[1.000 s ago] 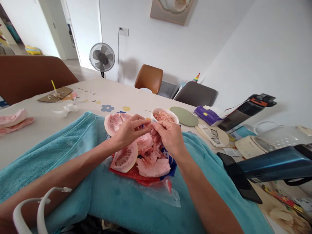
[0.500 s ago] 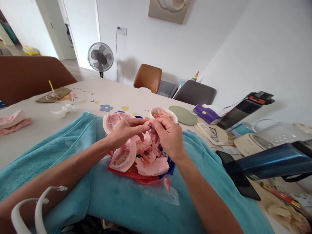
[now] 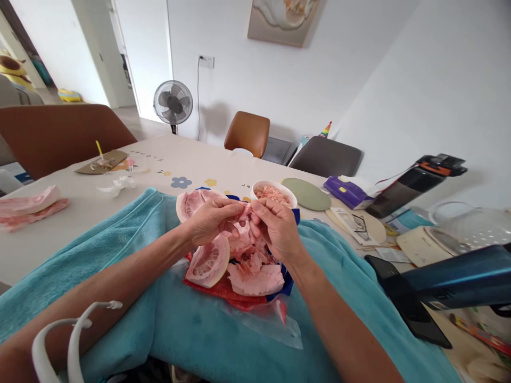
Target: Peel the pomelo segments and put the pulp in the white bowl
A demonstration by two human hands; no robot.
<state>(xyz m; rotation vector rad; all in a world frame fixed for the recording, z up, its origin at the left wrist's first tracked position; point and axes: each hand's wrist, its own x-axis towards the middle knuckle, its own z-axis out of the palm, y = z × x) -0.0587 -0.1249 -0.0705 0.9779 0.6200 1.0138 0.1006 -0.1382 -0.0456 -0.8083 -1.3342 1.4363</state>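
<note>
My left hand and my right hand meet fingertip to fingertip, pinching a small pink piece of pomelo between them. Its exact shape is partly hidden by the fingers. Below lie a pomelo rind piece with its pink inner side up, a thick pale pink peel and torn membrane scraps. They rest on a red and blue plastic bag. Another rind piece sits behind my left hand. Just beyond my right hand stands a white bowl holding pink pulp.
A turquoise towel covers my lap and the table edge. On the right are a phone, a blue bottle, glasses, a purple tissue pack and a green mat. More peel lies far left.
The whole view has shifted, so things appear slightly lower and farther right. Both hands stay together over the peels, with the fingers a little rearranged around the pomelo piece.
</note>
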